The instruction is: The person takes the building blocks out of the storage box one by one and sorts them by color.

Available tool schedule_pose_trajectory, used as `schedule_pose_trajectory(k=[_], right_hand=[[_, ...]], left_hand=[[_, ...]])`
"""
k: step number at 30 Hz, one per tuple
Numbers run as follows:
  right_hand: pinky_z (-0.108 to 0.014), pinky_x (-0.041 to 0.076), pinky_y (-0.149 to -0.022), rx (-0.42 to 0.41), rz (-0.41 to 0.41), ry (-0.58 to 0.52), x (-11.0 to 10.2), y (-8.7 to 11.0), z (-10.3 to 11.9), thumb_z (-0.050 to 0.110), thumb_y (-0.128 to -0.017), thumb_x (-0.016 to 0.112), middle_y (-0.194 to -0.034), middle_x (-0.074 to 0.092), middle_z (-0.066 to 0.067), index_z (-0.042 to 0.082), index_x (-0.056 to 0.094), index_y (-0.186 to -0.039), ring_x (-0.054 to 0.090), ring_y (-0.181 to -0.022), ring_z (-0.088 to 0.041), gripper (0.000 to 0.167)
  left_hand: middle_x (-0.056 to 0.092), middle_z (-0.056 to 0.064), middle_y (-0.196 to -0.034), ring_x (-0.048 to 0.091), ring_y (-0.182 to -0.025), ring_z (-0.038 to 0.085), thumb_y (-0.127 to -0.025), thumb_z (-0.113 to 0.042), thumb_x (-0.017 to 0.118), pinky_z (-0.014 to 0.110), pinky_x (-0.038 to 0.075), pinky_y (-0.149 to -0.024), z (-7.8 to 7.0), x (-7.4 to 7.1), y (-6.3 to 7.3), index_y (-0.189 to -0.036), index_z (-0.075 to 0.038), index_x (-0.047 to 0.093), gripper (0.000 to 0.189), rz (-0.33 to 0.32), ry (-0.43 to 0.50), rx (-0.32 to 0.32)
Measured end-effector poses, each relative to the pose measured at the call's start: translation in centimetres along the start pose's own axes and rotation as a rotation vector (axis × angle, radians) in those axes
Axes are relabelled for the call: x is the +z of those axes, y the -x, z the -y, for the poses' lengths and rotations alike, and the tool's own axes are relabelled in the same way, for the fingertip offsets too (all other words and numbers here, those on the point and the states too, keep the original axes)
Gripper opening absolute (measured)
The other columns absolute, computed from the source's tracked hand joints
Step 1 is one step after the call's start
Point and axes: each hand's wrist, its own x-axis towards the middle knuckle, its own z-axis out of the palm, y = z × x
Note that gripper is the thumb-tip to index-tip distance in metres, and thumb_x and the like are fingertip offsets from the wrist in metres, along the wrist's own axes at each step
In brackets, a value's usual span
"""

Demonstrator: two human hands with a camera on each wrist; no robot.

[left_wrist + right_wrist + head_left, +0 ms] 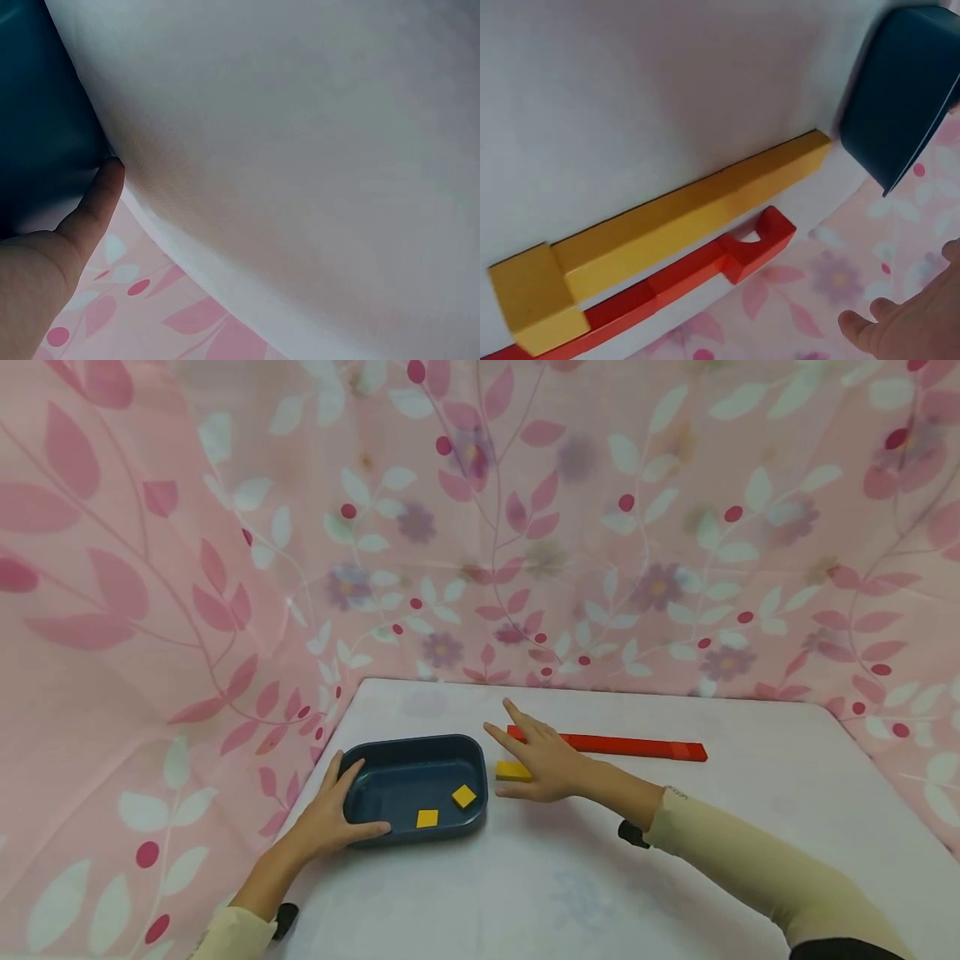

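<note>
A dark blue rectangular tray [390, 839] sits on the table with two small yellow square blocks inside, one yellow block [427, 818] near its front wall and another yellow block [464, 796] near its right end. My left hand [330, 814] holds the tray's left end, thumb over the near rim and fingers at the left side. Spread wide, my right hand [547, 762] hovers over a yellow bar [697, 206] right of the tray and holds nothing. In the right wrist view, a yellow cube-like block [536, 296] stands at one end of that bar.
Behind the yellow bar runs a long row of red blocks [622, 745], with a notched red block [761, 244] at its tray end. A white cloth [525, 877] covers the table. Pink floral fabric [570, 527] hangs behind and to the left.
</note>
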Motion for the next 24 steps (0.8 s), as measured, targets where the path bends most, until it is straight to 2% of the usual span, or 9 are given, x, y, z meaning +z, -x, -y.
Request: schedule_pose_trajectory(k=[2,5,9,12,16,24], right_hand=[[-0.063,0.026,-0.118,-0.009,0.002,-0.013,0.0,-0.5,0.3,0.070,-0.082,0.062,-0.166,-0.019,-0.002,0.042,0.001,-0.157,0.017,-0.152,-0.037,0.101],[-0.062,0.031,-0.116,-0.029,0.012,-0.101,-0.1,-1.3,1.3,0.064,-0.082,0.068,-0.167,-0.016,0.000,0.042,0.005,-0.158,0.016,-0.152,-0.035,0.101],[-0.058,0.037,-0.113,-0.094,0.029,-0.250,0.1,-2.6,3.1,0.055,-0.084,0.072,-0.168,-0.007,0.002,0.041,0.010,-0.158,0.014,-0.153,-0.031,0.097],[-0.053,0.037,-0.115,-0.147,0.035,-0.317,0.6,-3.6,4.3,0.048,-0.086,0.072,-0.168,0.002,0.000,0.038,0.014,-0.158,0.016,-0.153,-0.028,0.093],[-0.052,0.034,-0.118,-0.180,0.049,-0.358,1.8,-4.7,5.3,0.042,-0.086,0.075,-0.167,0.008,-0.004,0.032,0.016,-0.158,0.019,-0.152,-0.029,0.094],[-0.046,0.042,-0.113,-0.165,0.079,-0.388,3.4,-5.8,6.8,0.033,-0.078,0.084,-0.164,0.018,-0.010,0.025,0.022,-0.158,0.029,-0.148,-0.028,0.102]], left_hand=[[-0.006,0.020,-0.165,0.017,-0.144,0.054,-0.067,-0.067,0.079,0.074,0.037,-0.100,0.0,0.0,0.0,-0.159,-0.017,0.018,0.121,-0.003,-0.005,0.000],[-0.006,0.020,-0.165,0.017,-0.144,0.054,-0.066,-0.067,0.079,0.074,0.037,-0.100,-0.1,-0.1,0.0,-0.159,-0.017,0.018,0.121,-0.005,-0.013,0.001],[-0.005,0.021,-0.165,0.017,-0.143,0.054,-0.066,-0.066,0.079,0.075,0.037,-0.099,-0.2,-0.4,0.0,-0.159,-0.017,0.019,0.120,-0.007,-0.021,-0.004],[-0.004,0.022,-0.165,0.017,-0.143,0.055,-0.067,-0.065,0.080,0.075,0.037,-0.100,-0.3,-0.5,-0.1,-0.159,-0.017,0.019,0.120,-0.010,-0.022,-0.002],[-0.004,0.022,-0.165,0.017,-0.143,0.055,-0.067,-0.065,0.080,0.075,0.036,-0.100,-0.3,-0.3,-0.2,-0.158,-0.017,0.020,0.120,-0.008,-0.018,0.003],[-0.005,0.021,-0.165,0.019,-0.143,0.054,-0.068,-0.065,0.079,0.075,0.035,-0.101,-0.2,-0.1,0.0,-0.158,-0.016,0.019,0.119,0.000,-0.018,0.001]])
